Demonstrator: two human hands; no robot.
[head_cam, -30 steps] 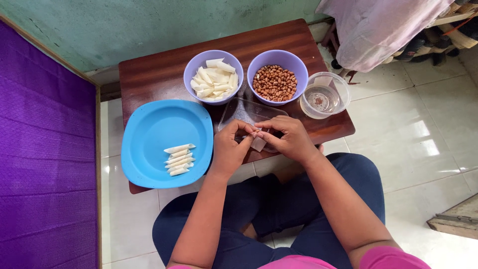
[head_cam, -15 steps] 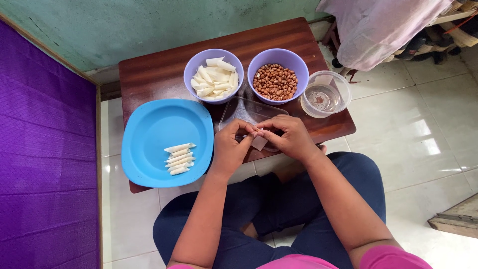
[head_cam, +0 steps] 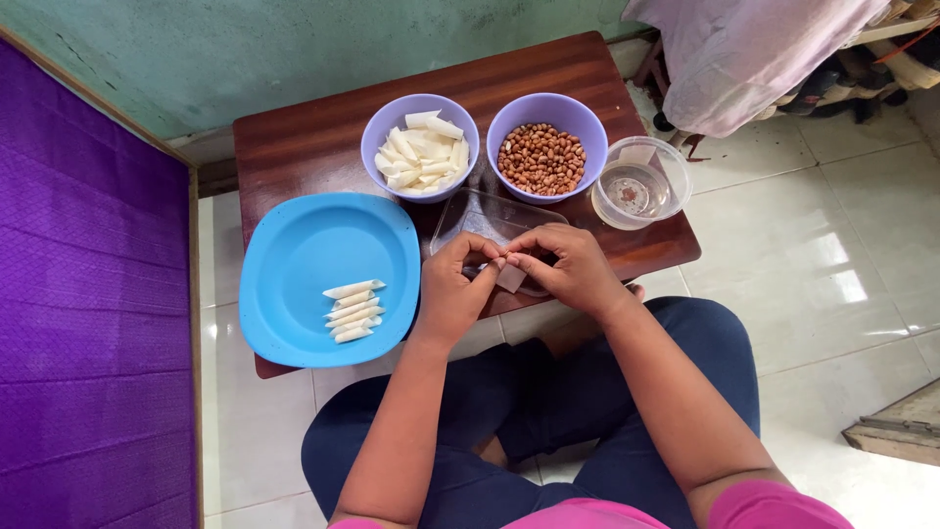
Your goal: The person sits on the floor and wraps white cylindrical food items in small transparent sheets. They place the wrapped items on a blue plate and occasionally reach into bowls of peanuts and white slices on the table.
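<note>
A: What's mid-frame?

B: I see the left hand [head_cam: 452,289] and right hand [head_cam: 568,266] together pinching a small pale wrapper [head_cam: 510,277], apparently rolling it.

A: Next?

B: Probably laying it beside the finished rolls [head_cam: 351,311] on the blue plate [head_cam: 294,255], lower left.

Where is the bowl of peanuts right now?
In the head view, the peanut bowl sits at the table's far edge, between the wrapper bowl and the clear container.

A plain bright blue plate [head_cam: 294,264], two lilac bowls [head_cam: 377,132], reddish-brown peanuts [head_cam: 540,159], a dark brown table [head_cam: 313,137].
</note>
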